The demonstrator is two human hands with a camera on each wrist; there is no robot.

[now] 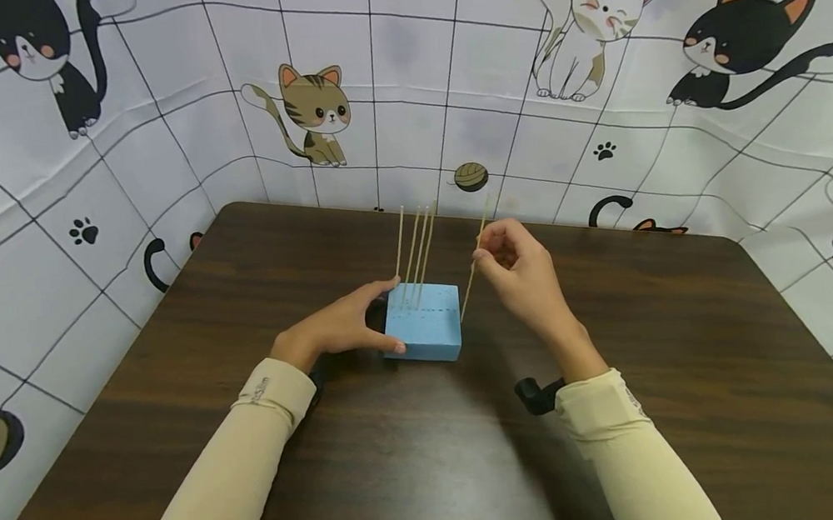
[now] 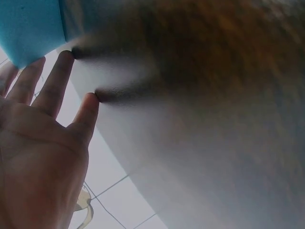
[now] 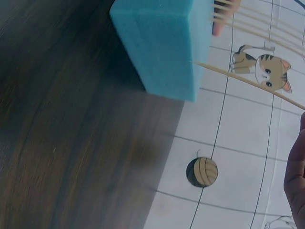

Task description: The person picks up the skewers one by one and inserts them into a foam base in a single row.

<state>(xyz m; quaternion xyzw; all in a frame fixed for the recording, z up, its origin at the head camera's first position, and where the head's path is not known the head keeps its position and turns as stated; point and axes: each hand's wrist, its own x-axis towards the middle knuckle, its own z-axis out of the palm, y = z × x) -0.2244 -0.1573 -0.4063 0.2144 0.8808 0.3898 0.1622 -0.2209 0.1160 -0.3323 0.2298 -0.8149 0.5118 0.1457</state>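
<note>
A blue foam block lies on the table with several thin wooden skewers standing upright in its top, toward the back left. My left hand holds the block from its left side, thumb at the front and index finger at the back corner. Other fingers stretch under the block's edge in the left wrist view. My right hand pinches another skewer, tilted, right of the block. Its lower tip overlaps the block's right edge in the right wrist view; I cannot tell whether it touches.
The dark wooden table extends around the block. Behind it hangs a white tile-patterned sheet printed with cats and yarn balls. A black wrist mount juts from my right cuff.
</note>
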